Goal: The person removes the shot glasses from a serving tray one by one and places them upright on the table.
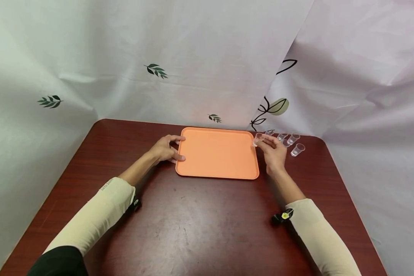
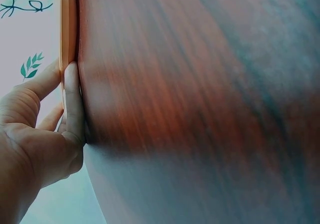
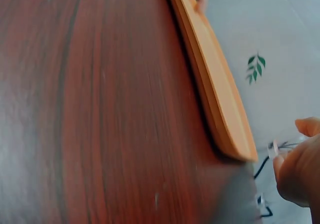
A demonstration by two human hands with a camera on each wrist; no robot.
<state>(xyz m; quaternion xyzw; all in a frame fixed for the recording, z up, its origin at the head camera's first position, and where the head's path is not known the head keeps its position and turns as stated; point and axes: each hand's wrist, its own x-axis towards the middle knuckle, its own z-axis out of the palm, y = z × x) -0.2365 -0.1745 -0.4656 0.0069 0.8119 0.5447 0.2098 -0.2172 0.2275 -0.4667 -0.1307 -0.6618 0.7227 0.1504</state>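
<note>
An orange tray (image 1: 218, 153) lies near the back edge of the table. At its left end my left hand (image 1: 165, 148) grips the rim, with the thumb over the edge. The left wrist view shows the fingers of this left hand (image 2: 47, 129) on both sides of the tray's rim (image 2: 69, 29). My right hand (image 1: 275, 153) pinches a small clear plastic cup (image 1: 258, 137) by the tray's upper right corner. In the right wrist view, the right hand (image 3: 302, 171) is partly cut off by the frame, beyond the tray's end (image 3: 235, 129).
Several more clear cups stand right of the right hand, among them one cup (image 1: 298, 150) nearer the table's right edge. The dark red wooden table (image 1: 200, 222) meets a white cloth (image 1: 207, 76) with leaf prints at the back and sides.
</note>
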